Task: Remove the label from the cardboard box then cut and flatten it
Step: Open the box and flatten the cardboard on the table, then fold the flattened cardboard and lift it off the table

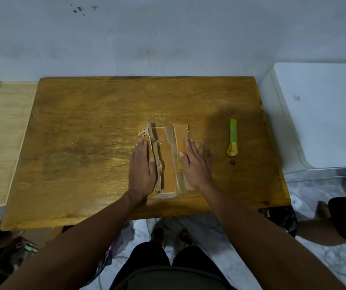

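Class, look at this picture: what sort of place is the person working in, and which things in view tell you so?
Probably a room in a home, not a workshop. A worn wooden table stands against a plain, marked wall, a white appliance-like cabinet sits beside it, and the floor is marble-patterned, with bags and clutter under the table.

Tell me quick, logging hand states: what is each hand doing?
Left hand: open, pressing flat on the cardboard box.
Right hand: open, pressing flat on it too.
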